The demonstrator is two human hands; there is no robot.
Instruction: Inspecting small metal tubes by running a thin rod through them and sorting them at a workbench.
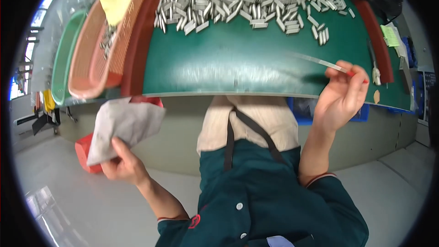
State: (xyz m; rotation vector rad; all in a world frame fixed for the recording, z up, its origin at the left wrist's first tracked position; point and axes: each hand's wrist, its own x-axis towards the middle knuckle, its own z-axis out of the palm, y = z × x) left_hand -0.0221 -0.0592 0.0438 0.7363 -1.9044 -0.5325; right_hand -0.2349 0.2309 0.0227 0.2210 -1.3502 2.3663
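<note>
A dark green shirt [228, 192] fills the foreground. At left, a pink basket [122, 41] sits outside a red rail [133, 64] that seemingly pens in the metal pieces [238, 0]. The left hand [124, 162] pinches grey cloth [125, 126] off the green table [219, 55], thumb on top, other fingers partly hidden. The right hand [340, 98] clamps fingertips around a slim tool's [336, 67] red end, apparently leaving its length free.
</note>
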